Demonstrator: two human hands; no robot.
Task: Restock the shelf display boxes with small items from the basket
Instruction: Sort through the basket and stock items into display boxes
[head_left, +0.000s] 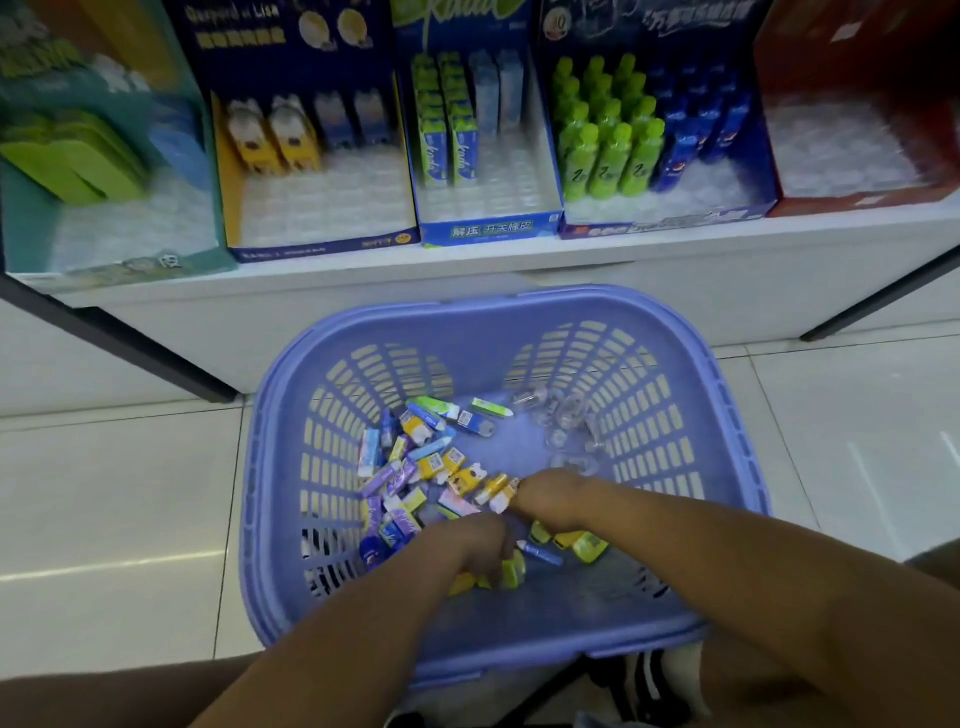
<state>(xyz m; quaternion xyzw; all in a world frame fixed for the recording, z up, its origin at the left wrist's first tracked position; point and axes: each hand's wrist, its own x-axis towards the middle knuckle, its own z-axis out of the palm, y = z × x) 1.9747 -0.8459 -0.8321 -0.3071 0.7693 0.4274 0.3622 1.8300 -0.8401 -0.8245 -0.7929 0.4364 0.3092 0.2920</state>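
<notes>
Both grips are down inside the purple basket (498, 312), which sits on the floor in front of the shelf (623, 249).

The left grip (470, 545) is at 6 o'clock of the loose pile of small items (410, 467). Its fingers curl down round a yellow-green piece (513, 570), so I read it as holding that. More yellow shows under the palm, but I can't tell how many pieces.

The right grip (553, 499) is just at 1 o'clock of the left one. Its fingertips are against a yellow-and-white piece (496, 489). I can't tell whether they pinch it or only touch it. That piece's long axis runs roughly on the 2-to-8 o'clock line.

The relation that matters is where the matching stock stands. It is in the yellow-sided display box (322, 244), where yellow carton-shaped items (275, 140) fill the back rows and the front cells are bare. That box lies at 11 o'clock from both grips, up and over the basket's far rim.

The left grip is on that side, so I judge it the nearer one for the carry. The right would have to cross over it.

Clear plastic bits (566, 421) sit at 12 o'clock of the right grip, apart from the pile.
</notes>
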